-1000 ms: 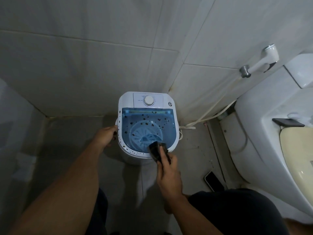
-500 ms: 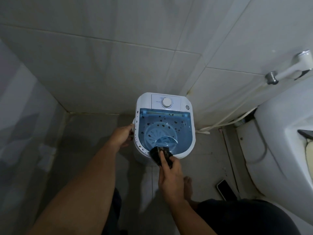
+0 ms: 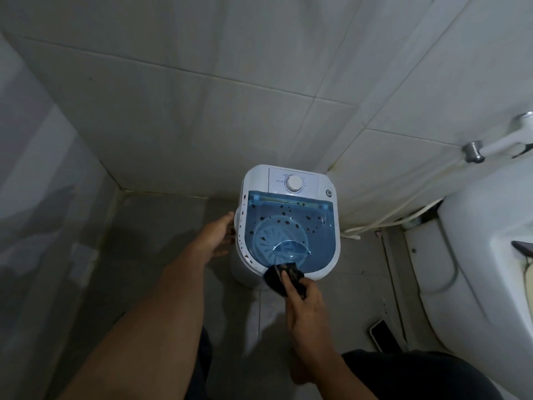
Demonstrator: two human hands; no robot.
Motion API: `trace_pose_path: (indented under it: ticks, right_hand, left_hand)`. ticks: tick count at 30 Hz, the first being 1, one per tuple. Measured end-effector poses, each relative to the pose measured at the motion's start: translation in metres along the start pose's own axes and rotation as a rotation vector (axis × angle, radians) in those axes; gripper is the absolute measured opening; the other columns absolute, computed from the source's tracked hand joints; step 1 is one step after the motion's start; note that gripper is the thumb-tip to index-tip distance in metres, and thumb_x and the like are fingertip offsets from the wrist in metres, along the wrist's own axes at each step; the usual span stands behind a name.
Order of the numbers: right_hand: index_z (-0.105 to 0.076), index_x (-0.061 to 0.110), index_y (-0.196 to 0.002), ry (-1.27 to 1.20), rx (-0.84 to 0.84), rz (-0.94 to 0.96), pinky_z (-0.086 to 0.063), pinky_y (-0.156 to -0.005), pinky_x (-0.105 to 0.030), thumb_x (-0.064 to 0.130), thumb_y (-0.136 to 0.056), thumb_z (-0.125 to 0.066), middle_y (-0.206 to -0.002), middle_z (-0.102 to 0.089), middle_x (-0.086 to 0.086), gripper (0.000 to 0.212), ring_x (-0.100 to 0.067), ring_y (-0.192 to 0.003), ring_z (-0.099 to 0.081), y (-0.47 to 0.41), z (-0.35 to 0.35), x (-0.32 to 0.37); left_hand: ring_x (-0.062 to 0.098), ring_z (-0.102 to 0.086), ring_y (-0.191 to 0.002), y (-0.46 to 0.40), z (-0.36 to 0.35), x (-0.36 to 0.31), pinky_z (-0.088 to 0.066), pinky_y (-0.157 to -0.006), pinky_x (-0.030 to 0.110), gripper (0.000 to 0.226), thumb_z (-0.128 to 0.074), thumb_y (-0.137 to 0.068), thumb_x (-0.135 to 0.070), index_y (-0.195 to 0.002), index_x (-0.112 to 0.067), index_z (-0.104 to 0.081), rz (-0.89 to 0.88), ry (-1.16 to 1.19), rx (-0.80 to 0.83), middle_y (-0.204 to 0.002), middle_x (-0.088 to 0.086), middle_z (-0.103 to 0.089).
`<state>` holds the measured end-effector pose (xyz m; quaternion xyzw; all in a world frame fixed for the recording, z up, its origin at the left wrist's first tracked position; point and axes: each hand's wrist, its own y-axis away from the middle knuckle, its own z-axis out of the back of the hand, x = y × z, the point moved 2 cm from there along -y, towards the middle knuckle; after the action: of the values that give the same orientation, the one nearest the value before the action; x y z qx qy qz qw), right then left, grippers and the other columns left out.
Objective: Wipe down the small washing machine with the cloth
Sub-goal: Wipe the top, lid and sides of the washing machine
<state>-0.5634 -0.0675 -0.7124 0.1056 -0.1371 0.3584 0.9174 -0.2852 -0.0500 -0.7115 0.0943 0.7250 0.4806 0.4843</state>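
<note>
Two hands are engaged. The right hand (image 3: 305,308) is closed on a dark cloth (image 3: 284,278), pressing it against the near front rim of the small washing machine (image 3: 288,223). The left hand (image 3: 217,236) lies open against the machine's left side, bracing rather than clasping. The machine stands upright on the tiled floor (image 3: 161,255) near the wall corner. Judged progress: early; dark spots cover the blue lid (image 3: 291,223) and left rim, unwiped. Its long axis runs front to back, control dial (image 3: 294,183) toward the wall.
</note>
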Motion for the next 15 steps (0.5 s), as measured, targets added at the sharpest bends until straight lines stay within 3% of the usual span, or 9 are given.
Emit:
trace_pose_path:
  ticks: [5,9,11,15]
  right_hand:
    - [-0.041,0.035,-0.151,0.096,0.027,0.037,-0.058,-0.074,-0.039,0.016,-0.087,-0.065,-0.122,-0.053,-0.01,0.071,-0.027,-0.101,-0.059,-0.02,0.0,0.042]
    - [-0.05,0.029,-0.146,0.125,0.022,0.076,-0.056,-0.069,-0.041,0.014,-0.085,-0.052,-0.116,-0.055,-0.012,0.063,-0.03,-0.094,-0.059,-0.036,-0.003,0.06]
    - [-0.051,0.029,-0.146,0.168,0.019,0.088,-0.055,-0.069,-0.042,0.013,-0.083,-0.061,-0.114,-0.056,-0.011,0.065,-0.029,-0.092,-0.059,-0.043,-0.003,0.066]
    - [-0.051,0.032,-0.144,0.232,0.05,0.126,-0.054,-0.067,-0.044,0.014,-0.08,-0.067,-0.112,-0.056,-0.011,0.069,-0.03,-0.089,-0.058,-0.056,-0.005,0.077]
  left_hand:
    - [0.018,-0.063,-0.107,0.004,0.001,0.001,-0.046,-0.102,0.046,0.052,-0.046,-0.09,-0.066,-0.114,-0.026,-0.068,0.007,0.011,0.008,-0.114,-0.001,-0.07]
    - [0.018,-0.063,-0.108,0.005,0.005,0.002,-0.046,-0.102,0.046,0.06,-0.045,-0.084,-0.075,-0.117,-0.03,-0.068,0.01,0.006,0.037,-0.117,-0.003,-0.069]
    - [0.019,-0.064,-0.109,0.005,0.006,0.002,-0.046,-0.101,0.045,0.062,-0.045,-0.081,-0.078,-0.114,-0.031,-0.07,0.024,0.017,0.041,-0.117,-0.004,-0.07]
    - [0.021,-0.064,-0.11,0.005,0.005,-0.001,-0.045,-0.081,0.037,0.065,-0.038,-0.083,-0.079,-0.115,-0.032,-0.07,0.05,0.038,0.07,-0.116,-0.003,-0.071]
